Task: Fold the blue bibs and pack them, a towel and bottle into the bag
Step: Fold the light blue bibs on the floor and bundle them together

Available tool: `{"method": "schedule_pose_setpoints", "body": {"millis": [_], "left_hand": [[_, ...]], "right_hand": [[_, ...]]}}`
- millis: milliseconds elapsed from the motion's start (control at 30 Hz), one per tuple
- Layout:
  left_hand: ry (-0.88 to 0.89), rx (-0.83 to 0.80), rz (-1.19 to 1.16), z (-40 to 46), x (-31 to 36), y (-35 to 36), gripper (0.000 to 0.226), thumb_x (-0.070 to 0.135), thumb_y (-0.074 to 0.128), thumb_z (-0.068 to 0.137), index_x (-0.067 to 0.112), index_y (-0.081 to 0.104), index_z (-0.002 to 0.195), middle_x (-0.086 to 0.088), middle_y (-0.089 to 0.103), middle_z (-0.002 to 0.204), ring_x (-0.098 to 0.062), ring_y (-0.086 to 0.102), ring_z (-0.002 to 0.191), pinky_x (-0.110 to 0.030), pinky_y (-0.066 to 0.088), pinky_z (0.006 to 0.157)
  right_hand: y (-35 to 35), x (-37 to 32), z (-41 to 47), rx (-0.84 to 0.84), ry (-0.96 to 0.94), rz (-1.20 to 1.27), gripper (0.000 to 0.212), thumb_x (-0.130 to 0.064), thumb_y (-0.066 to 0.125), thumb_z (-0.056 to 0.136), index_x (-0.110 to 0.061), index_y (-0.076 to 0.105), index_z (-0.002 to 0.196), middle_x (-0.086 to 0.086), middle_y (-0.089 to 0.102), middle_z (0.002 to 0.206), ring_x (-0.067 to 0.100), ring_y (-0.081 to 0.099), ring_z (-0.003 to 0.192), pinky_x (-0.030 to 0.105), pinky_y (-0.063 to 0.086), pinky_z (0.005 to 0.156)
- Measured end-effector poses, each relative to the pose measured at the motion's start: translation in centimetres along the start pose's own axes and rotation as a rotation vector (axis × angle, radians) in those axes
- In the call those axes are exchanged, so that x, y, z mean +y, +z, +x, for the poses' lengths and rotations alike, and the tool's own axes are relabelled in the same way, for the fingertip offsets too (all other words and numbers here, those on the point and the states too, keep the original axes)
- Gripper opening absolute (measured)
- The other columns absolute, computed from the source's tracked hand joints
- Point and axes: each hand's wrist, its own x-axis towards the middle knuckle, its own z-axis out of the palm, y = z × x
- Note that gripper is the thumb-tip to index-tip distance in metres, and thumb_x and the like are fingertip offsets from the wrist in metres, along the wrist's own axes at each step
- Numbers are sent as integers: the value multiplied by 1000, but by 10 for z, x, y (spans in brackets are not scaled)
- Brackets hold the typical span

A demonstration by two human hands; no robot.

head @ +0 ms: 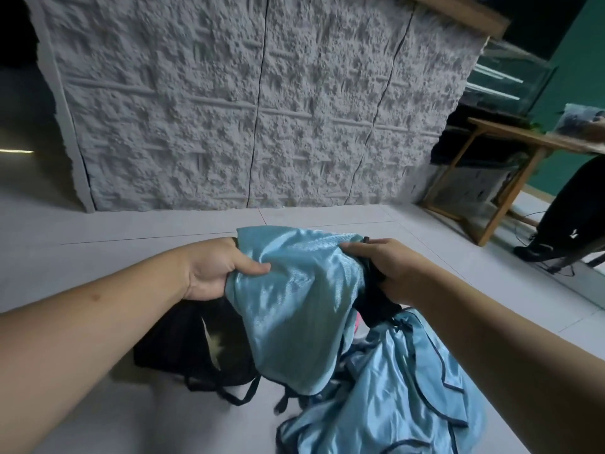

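Note:
A shiny light-blue bib (294,299) with dark trim hangs between my hands above the floor. My left hand (216,270) grips its left edge, thumb on top of the cloth. My right hand (389,270) grips its right edge together with a dark strap. More blue bibs (402,394) lie crumpled on the floor at the lower right. The black bag (176,348) lies under my left hand, partly hidden by the held bib, with straps trailing out in front. A bit of pink (357,322) shows behind the cloth. I see no towel or bottle clearly.
A rough white textured wall (255,103) stands straight ahead. The floor (114,224) is pale tile. At the right are a wooden table (504,178) and a person's dark trouser leg and shoe (556,224), with cables on the floor nearby.

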Motion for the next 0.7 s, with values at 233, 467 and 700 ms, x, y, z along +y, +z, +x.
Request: {"method": "schedule_pose_setpoints", "body": {"millis": [233,467,700], "left_hand": [[-37,78,-54,-4,-13,-6,44,29,63,92,-2,69,122,-24,69,127,-37,69,113,-50,54,99],[-102,175,-120,-13,-27,-21,50,49,64,83,6,81,103,-17,76,106,-28,75,89,-40,61,87],[-13,215,-259,-11,-35,-25,65,56,56,90,4,69,128,-19,71,119,-32,71,99,-43,59,93]], "right_hand": [[2,19,11,-337,147,-184,35,-6,85,72,14,70,96,26,73,100,35,73,92,45,55,100],[15,40,13,-372,16,147,26,-21,66,90,-3,76,73,15,70,80,26,71,70,36,61,74],[49,87,14,-398,-59,446,53,-61,77,75,-9,73,82,10,68,74,19,69,55,30,54,60]]}}
